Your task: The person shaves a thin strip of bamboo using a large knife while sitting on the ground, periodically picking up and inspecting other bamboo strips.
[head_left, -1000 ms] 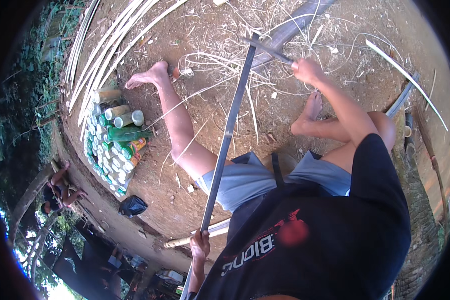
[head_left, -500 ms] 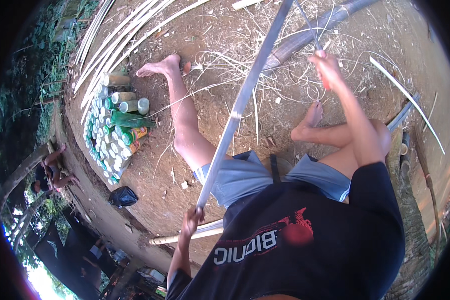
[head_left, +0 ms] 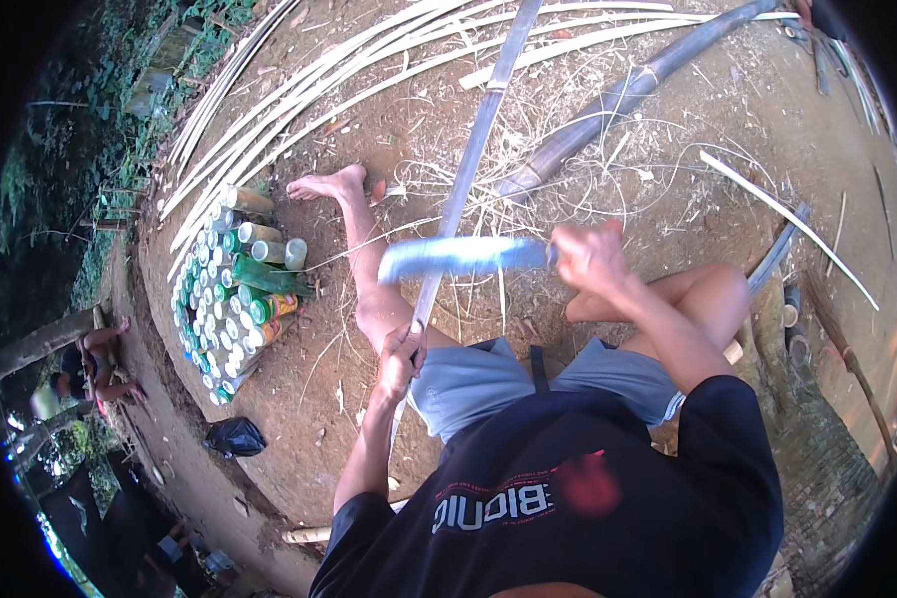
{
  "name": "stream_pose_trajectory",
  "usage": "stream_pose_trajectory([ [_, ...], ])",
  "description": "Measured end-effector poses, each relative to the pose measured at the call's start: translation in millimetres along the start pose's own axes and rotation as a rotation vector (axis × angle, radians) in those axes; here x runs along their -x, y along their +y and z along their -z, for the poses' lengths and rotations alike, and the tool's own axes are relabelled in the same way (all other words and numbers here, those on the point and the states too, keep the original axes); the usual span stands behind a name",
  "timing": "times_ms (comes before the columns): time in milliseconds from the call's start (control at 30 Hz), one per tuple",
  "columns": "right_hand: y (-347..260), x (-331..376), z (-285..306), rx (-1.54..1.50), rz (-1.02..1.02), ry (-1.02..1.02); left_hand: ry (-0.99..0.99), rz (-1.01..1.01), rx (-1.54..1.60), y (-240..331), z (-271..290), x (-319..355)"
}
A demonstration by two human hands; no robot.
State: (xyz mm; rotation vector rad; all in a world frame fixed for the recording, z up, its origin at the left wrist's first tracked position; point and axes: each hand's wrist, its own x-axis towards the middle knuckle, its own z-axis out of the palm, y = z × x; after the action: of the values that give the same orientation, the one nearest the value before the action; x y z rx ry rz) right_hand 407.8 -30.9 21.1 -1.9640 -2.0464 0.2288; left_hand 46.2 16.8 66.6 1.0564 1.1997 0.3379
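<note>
Left grip: the left hand (head_left: 402, 361) is clamped on the dark strip (head_left: 467, 164), thumb uppermost.
Right grip: the right hand (head_left: 593, 261) is closed round the handle of a knife (head_left: 463, 256); handle mostly hidden by the fingers.
Dark strip: slants up and slightly right from the left grip; far end runs past the view's upper edge, near end passes below this grip, close to the body.
Blade: points left from the right grip and crosses the strip just ahead of the left grip; blurred, so contact cannot be told.
Knees: left knee (head_left: 381, 304) just beside and above the left grip; right knee (head_left: 723, 294) right of the right grip.
Room, left: brown earth (head_left: 319, 389) lies between the left grip and the bottles (head_left: 231, 299).
Room, right: earth stretches from the right grip to a pale strip (head_left: 787, 227), well apart.
Ahead: thin shavings (head_left: 481, 204) and a dark pole (head_left: 618, 105) lie beyond both grips.
</note>
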Motion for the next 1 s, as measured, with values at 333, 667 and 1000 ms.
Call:
stream_pose_trajectory([
  [333, 47.9, -19.1, 62.4, 0.016, 0.027, 0.280, 0.028, -0.053, -0.007, -5.4, -11.8, 19.2],
  [667, 89.5, -32.8, 106.0, 0.085, 0.010, 0.281, 0.021, -0.061, -0.023, -6.8, -29.0, 31.4],
  [1000, 96.5, -70.2, 160.1, -0.202, -0.385, 0.229, -0.071, -0.020, -0.011, -8.0, -38.3, 42.0],
])
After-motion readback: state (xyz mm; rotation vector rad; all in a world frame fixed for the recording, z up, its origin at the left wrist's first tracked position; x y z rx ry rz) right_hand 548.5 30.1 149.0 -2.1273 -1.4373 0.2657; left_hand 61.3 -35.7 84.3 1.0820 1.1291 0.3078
